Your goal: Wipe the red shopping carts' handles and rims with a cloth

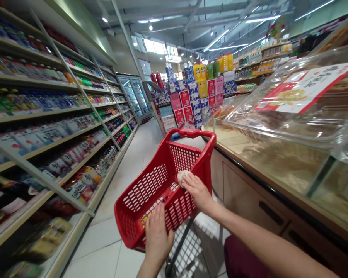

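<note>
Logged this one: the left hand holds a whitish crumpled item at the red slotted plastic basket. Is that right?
Not the left hand but the right hand holds the whitish crumpled item at the red slotted plastic basket; the head view shows it.

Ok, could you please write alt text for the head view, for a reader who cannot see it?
A person's right hand holds a small whitish item at the near rim of a red shopping cart in a store; the left hand is also at that rim. Drink shelves line the left, packaged food stands at right.
</note>
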### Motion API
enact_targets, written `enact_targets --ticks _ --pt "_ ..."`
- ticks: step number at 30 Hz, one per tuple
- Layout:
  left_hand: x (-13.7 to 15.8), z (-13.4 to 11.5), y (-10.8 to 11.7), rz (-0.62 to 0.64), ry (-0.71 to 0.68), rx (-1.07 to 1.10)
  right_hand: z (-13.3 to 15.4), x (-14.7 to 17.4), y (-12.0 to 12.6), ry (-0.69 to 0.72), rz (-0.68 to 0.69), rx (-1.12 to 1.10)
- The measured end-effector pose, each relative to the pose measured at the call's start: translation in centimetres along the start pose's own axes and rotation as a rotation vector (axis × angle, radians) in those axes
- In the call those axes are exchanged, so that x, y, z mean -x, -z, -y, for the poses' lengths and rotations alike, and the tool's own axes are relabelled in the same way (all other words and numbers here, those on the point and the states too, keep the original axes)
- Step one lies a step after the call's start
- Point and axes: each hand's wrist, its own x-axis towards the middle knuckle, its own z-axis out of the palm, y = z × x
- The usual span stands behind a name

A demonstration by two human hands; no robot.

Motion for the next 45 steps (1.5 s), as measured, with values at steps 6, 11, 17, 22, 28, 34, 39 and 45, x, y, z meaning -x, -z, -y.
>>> enact_targets --ticks 6,11,17,22,28,34,39,45 --pt "-1.9 -1.7 -0.1 0.141 -0.100 0.202 0.1 -1.0 -0.2 -0.106 0.111 -0.099" --pt "-0.1 0.5 0.1 0.125 -0.107 0.160 -0.3 -0.3 0.4 -0.088 0.114 -0.180" --pt "1.2 -1.5 -0.7 0.243 0.004 0.068 1.2 0.3 0.6 0.039 0.193 -0.243" --pt "0.6 -3.9 -0.3 0.322 -0.141 0.197 0.0 -0.1 1.1 -0.045 0.181 -0.153" --pt "1.0 0.7 0.1 0.229 -0.089 0.121 0.7 4.9 2.0 -0.036 0.063 -0.192" --pt "0.8 -2.6 -1.5 0.205 -0.140 0.135 2.3 9.0 2.8 -0.222 -0.055 -0.218" --pt "-0.1 -5.3 -1.2 0.274 -0.158 0.158 1.0 10.3 2.7 -0.219 -0.059 -0.132" --pt "-1.1 -5.6 -1.6 0.217 -0.131 0.155 0.4 9.3 1.7 -0.312 -0.095 -0.040"
